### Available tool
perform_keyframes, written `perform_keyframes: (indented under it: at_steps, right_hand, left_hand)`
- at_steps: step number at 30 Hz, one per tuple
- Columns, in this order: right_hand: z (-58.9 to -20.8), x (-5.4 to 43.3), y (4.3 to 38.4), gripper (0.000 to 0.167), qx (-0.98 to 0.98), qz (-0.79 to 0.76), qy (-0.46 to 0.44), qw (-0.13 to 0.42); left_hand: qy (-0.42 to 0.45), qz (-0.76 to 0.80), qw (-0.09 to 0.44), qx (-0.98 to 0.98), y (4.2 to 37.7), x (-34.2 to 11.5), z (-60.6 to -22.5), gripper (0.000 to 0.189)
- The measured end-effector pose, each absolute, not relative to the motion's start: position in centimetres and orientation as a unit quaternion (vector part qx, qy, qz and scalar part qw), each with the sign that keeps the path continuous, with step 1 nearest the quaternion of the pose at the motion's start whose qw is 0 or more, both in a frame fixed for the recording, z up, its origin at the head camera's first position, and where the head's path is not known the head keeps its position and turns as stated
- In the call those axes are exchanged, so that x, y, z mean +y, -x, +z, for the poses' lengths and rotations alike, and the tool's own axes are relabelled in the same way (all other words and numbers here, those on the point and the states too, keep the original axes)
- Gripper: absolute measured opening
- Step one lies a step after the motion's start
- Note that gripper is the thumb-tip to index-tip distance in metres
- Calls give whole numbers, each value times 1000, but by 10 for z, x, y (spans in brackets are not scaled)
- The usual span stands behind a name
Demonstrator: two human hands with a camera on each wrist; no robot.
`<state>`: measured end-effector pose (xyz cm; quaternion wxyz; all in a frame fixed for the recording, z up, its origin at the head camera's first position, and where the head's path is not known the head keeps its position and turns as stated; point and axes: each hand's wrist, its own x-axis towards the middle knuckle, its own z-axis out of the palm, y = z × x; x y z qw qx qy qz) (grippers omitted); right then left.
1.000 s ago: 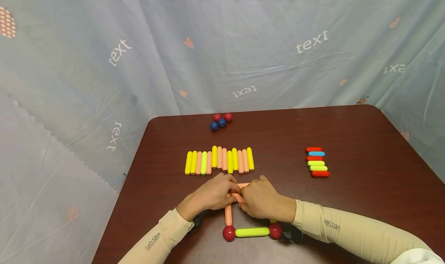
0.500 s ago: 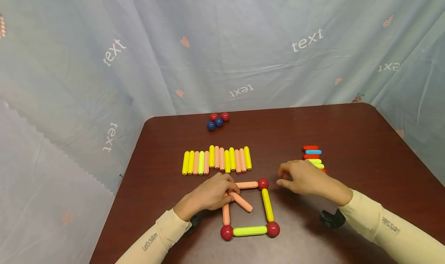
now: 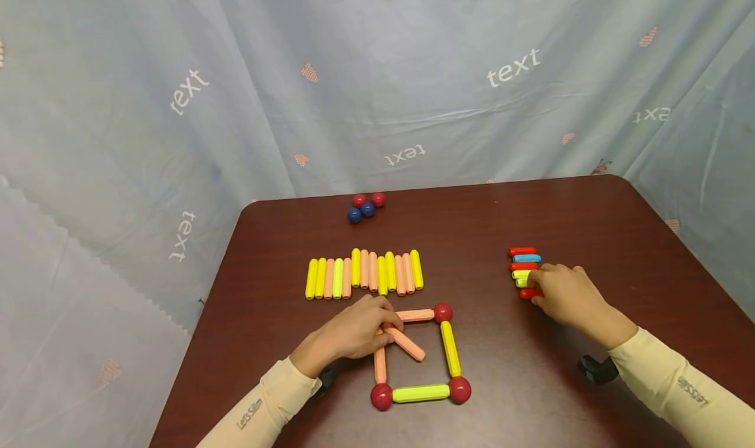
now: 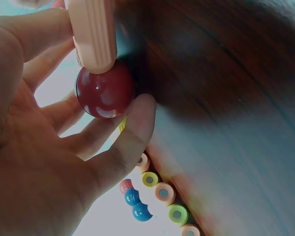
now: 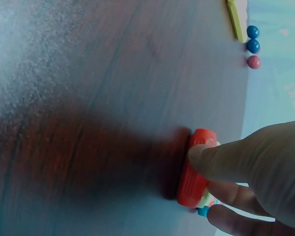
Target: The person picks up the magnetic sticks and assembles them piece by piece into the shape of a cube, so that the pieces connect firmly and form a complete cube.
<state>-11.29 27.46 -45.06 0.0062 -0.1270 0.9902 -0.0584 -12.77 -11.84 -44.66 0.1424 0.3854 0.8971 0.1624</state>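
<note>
Left hand [image 3: 356, 328] grips red ball [image 4: 105, 91] and peach stick [image 4: 93, 34], right hand [image 3: 569, 297] pinches short red stick [image 5: 195, 169]

Head view, lower centre: red ball hidden behind fingers, seen only in left wrist view; peach stick runs off that view's top edge. Short red stick, right of head frame, partly covered by right hand; green sticks [image 3: 520, 275] beside it part-hidden too

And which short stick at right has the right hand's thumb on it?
The red stick nearest the person, touched by the thumb of the right hand; the two other red sticks lie farther off, flanking the blue stick.
</note>
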Motion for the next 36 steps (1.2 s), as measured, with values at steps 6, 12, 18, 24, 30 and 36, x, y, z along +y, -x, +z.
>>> perform_keyframes:
  at_steps: [6,12,18,24,30,36]
  right_hand:
    - [-453,269,109,18,989,-49,140,-3]
    - [-451,258,104,17,986,-50,157,-5]
    - [-430,221,93,18,972,-105,210,3]
    - [-417,171,75,16,942,-171,287,40]
    - [-426,135,68,16,931,-165,316,77]
    - [-437,120,66,16,934,-145,312,95]
  left_hand:
    - [-379,159,144,900,127,-119,-448,14]
    - [-375,160,151,901,127,-119,-447,14]
    - [-375,162,151,901,127,-119,-447,14]
    - [-379,166,148,899,127,-118,-445,14]
    - [-377,165,144,900,127,-119,-445,13]
    - [-378,161,141,901,127,-121,-448,13]
